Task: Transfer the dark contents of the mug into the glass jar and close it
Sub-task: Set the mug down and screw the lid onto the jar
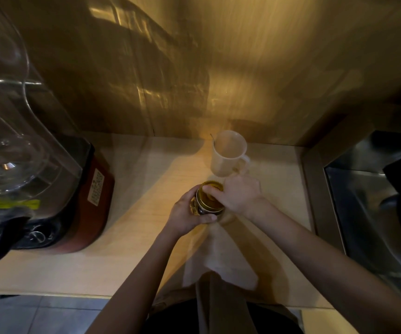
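No words or numbers are showing clearly enough to read. A white sticker (pixel 95 188) is sitting on the side of the red machine (pixel 91 208) at the left. It has rows of tiny dark marks, but they are too small and blurry to make out. A yellow strip (pixel 9 204) is sitting lower on the clear cover (pixel 26 145) of the same machine, and nothing on it can be read. The glass jar (pixel 208 201) has a band around it, but any print there is too blurry to tell.
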